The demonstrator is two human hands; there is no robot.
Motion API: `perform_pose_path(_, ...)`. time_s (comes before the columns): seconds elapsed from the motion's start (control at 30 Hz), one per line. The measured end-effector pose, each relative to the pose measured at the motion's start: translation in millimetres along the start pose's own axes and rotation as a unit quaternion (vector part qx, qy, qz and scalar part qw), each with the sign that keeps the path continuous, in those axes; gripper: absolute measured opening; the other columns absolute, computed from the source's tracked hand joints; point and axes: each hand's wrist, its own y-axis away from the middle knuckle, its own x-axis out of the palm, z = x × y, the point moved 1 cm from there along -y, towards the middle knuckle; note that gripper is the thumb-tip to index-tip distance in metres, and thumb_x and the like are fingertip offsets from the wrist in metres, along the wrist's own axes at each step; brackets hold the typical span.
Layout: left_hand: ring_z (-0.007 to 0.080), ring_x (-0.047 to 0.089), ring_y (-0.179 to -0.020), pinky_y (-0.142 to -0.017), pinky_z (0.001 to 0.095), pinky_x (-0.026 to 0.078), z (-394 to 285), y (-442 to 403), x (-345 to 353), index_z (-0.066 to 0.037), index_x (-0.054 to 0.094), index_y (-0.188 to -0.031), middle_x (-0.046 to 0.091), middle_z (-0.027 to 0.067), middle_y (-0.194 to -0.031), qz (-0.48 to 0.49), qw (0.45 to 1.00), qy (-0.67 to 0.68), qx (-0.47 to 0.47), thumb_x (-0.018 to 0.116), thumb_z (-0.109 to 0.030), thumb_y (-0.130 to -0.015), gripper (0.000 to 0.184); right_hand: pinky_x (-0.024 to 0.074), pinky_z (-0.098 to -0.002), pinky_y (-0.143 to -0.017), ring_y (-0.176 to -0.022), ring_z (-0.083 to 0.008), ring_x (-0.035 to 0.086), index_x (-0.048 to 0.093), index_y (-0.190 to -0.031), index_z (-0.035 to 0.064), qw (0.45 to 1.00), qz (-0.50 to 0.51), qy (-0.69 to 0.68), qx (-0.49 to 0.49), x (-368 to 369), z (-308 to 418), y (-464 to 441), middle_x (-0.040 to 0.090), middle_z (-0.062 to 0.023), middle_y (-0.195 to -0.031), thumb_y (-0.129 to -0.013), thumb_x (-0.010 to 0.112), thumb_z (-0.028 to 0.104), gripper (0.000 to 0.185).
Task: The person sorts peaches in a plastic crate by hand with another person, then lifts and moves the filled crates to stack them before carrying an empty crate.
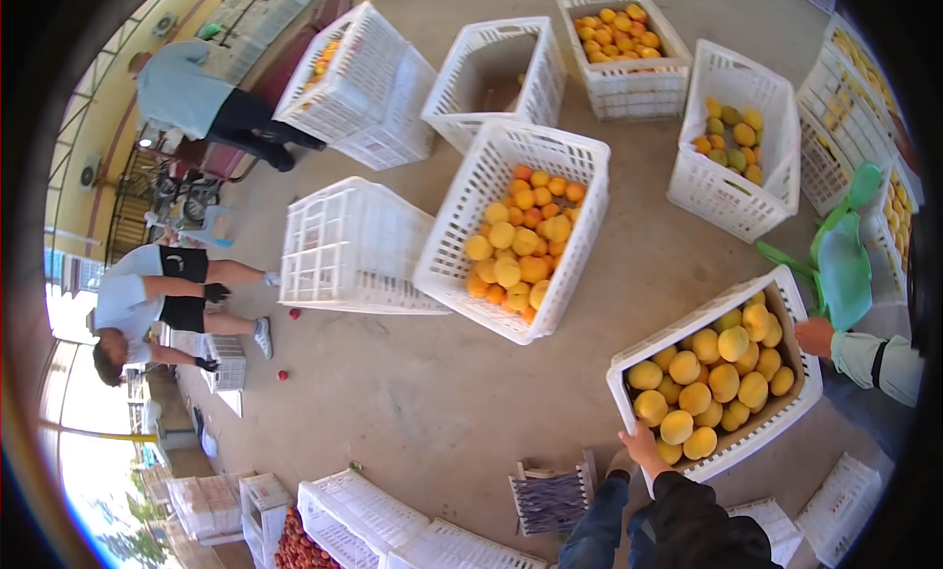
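Observation:
My right hand (643,446), at the end of a dark sleeve, grips the left end of a white crate (634,479) at the lower right. Large yellow-orange fruit (722,380), in several rows, fills much of this tilted crate. At its opposite end, a co-worker's hand (813,335) in a pale green sleeve holds the rim. The fingertips of my right hand are partly hidden by the crate edge. My left hand does not show.
White crates with orange fruit (511,240) stand ahead. A green plastic chair (843,264) is beyond the held crate. A small woven stool (550,500) stands by my feet. Two people, one bending (187,87) and one in shorts (133,304), are at the left.

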Motion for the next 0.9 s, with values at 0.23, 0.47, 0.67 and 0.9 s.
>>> perform_pose_path(0.23, 0.0300, 0.054, -0.084, -0.074, 0.0395, 0.044, -64, -99, -114, -0.009, 0.059, -0.098, 0.058, 0.0151, -0.092, -0.106, 0.985, 0.009, 0.138, 0.053, -0.024, -0.078, 0.025, 0.0435, -0.0346, -0.044, -0.048, -0.0233, 0.056, 0.053, -0.077, -0.0071, 0.988, 0.037, -0.101, 0.107, -5, -11, -40, 0.054, -0.0133, -0.056, -0.067, 0.063, 0.017, 0.028)
perform_pose_path(0.47, 0.0282, 0.054, -0.080, -0.071, 0.0382, 0.044, -95, -147, -152, -0.009, 0.059, -0.097, 0.059, 0.0142, -0.089, -0.133, 0.970, -0.002, 0.203, 0.052, -0.024, -0.078, 0.025, 0.0442, -0.0355, -0.046, -0.049, -0.0270, 0.057, 0.057, -0.081, -0.0058, 0.978, -0.072, -0.144, 0.132, -1, -98, -64, 0.057, -0.0151, -0.060, -0.064, 0.060, 0.015, 0.027)
perform_pose_path(0.67, 0.0266, 0.055, -0.077, -0.068, 0.0371, 0.044, -123, -145, -168, -0.009, 0.059, -0.097, 0.059, 0.0135, -0.087, -0.130, 0.967, -0.019, 0.218, 0.052, -0.024, -0.079, 0.025, 0.0452, -0.0355, -0.051, -0.057, -0.0271, 0.059, 0.059, -0.082, -0.0057, 0.974, -0.030, -0.106, 0.200, -45, -117, 33, 0.059, -0.0163, -0.064, -0.063, 0.063, 0.018, 0.031)
perform_pose_path(0.9, 0.0247, 0.055, -0.073, -0.065, 0.0358, 0.044, -161, -159, -187, -0.009, 0.059, -0.097, 0.059, 0.0126, -0.084, -0.130, 0.956, -0.048, 0.257, 0.052, -0.024, -0.079, 0.025, 0.0486, -0.0346, -0.065, -0.072, -0.0307, 0.062, 0.061, -0.087, -0.0031, 0.980, -0.018, -0.029, 0.194, -34, -164, 91, 0.062, -0.0186, -0.075, -0.060, 0.065, 0.028, 0.042)
